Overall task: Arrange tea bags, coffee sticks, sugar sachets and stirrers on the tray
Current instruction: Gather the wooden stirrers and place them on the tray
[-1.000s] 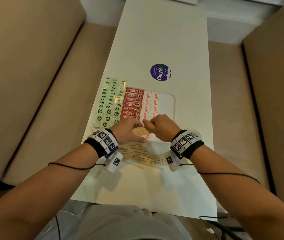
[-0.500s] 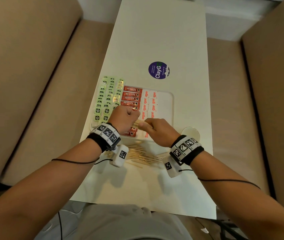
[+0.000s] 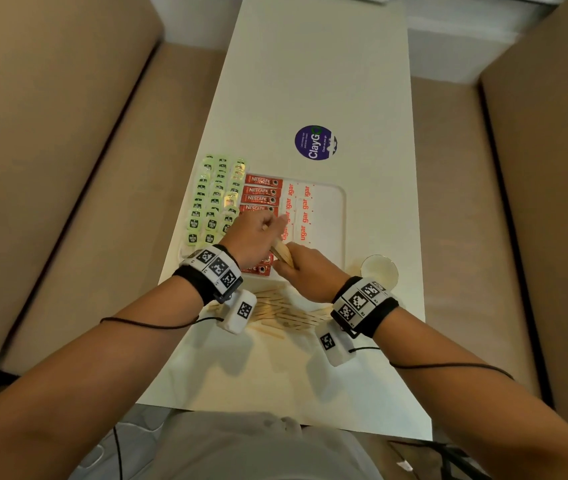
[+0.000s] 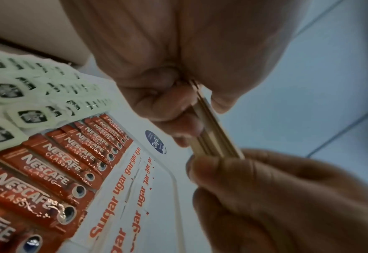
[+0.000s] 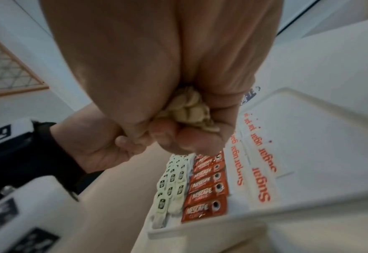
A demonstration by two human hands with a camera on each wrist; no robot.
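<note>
Pale green tea bags point(image 3: 214, 206) carry dark square logos. Red coffee sticks point(image 3: 261, 192) bear white lettering; white sugar sachets point(image 3: 298, 216) bear orange lettering. Pale tan wooden stirrers point(image 3: 286, 315) lie on the white table point(image 3: 310, 81), which carries a round purple sticker point(image 3: 315, 142).

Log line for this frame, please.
both hands grip stirrer bundle over tray | tea, coffee, sugar rows placed | loose stirrers on table

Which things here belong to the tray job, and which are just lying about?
Job:
tray
tea bags
coffee sticks
sugar sachets
stirrer bundle, gripped by left hand and right hand
loose stirrers on the table

Lying about:
purple sticker
glass
</note>
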